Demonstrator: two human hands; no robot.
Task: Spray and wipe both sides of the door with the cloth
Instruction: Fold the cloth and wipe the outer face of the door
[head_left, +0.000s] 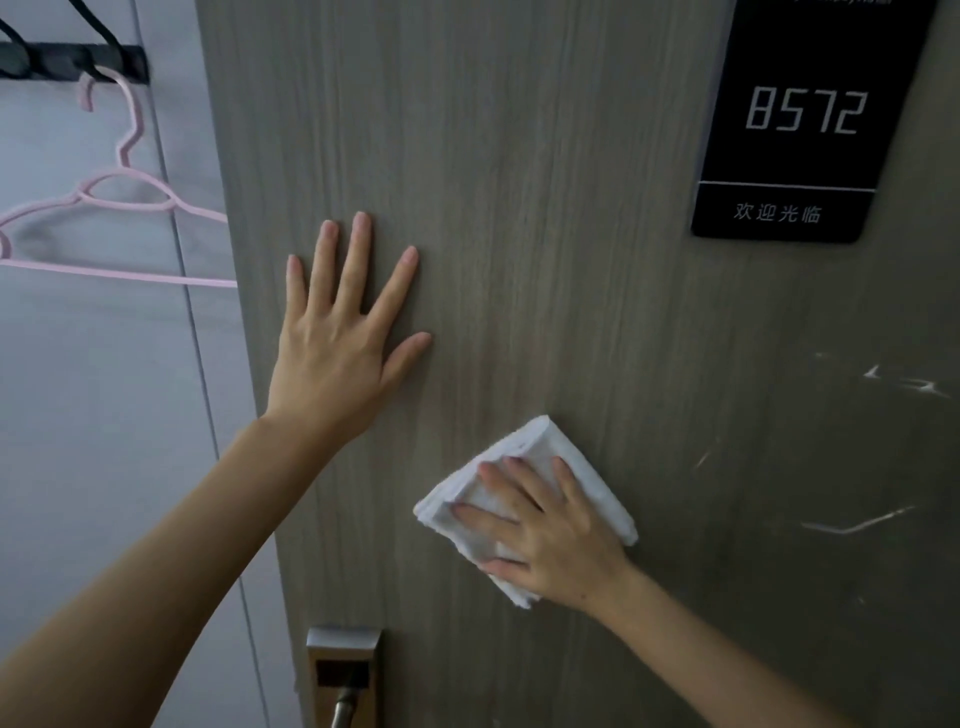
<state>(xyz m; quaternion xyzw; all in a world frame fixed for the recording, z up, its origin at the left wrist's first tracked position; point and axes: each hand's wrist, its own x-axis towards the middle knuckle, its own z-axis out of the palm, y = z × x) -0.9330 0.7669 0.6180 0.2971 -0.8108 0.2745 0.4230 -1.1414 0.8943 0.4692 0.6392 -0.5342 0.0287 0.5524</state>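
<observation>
A grey-brown wood-grain door (545, 208) fills most of the view. My left hand (337, 338) lies flat against it near its left edge, fingers spread, holding nothing. Lower and to the right, my right hand (545, 530) presses a folded white cloth (530, 452) flat on the door face. White streaks and scuff marks (857, 525) show on the door to the right of the cloth. No spray bottle is in view.
A black room-number plate (800, 124) reading 8572 is fixed at the door's upper right. A metal lock plate with handle (343, 675) sits at the bottom. Left of the door, pink hangers (124, 202) hang from a black rail (72, 60) on a pale wall.
</observation>
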